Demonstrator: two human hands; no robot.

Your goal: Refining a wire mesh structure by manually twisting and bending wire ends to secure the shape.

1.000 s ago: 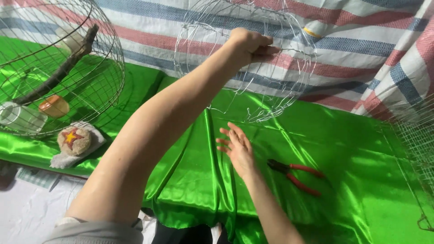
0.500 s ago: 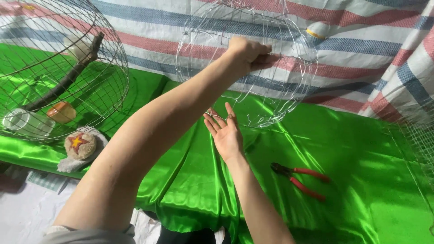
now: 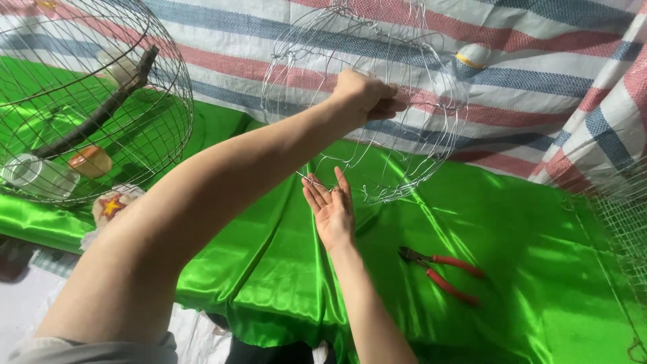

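Note:
A half-built dome of thin silver wire [image 3: 418, 168] hangs above a shiny green cloth [image 3: 526, 269]. My left hand [image 3: 367, 94] reaches up across the view and is closed on the wires near the dome's middle. My right hand [image 3: 330, 210] is below it, palm up with fingers spread. Its fingertips touch a loose wire end at the dome's lower left edge and hold nothing. Red-handled pliers [image 3: 441, 273] lie on the cloth to the right of my right forearm.
A finished round wire cage [image 3: 155, 101] stands at the left with a dark perch, a clear cup and an orange cup inside. A small star-marked object [image 3: 111, 205] lies beneath it. Wire mesh [image 3: 620, 216] shows at the right edge. A striped tarp [image 3: 539, 67] lies behind.
My right hand rose from the cloth toward the wire dome's lower edge and turned palm up. My left hand kept its grip on the dome.

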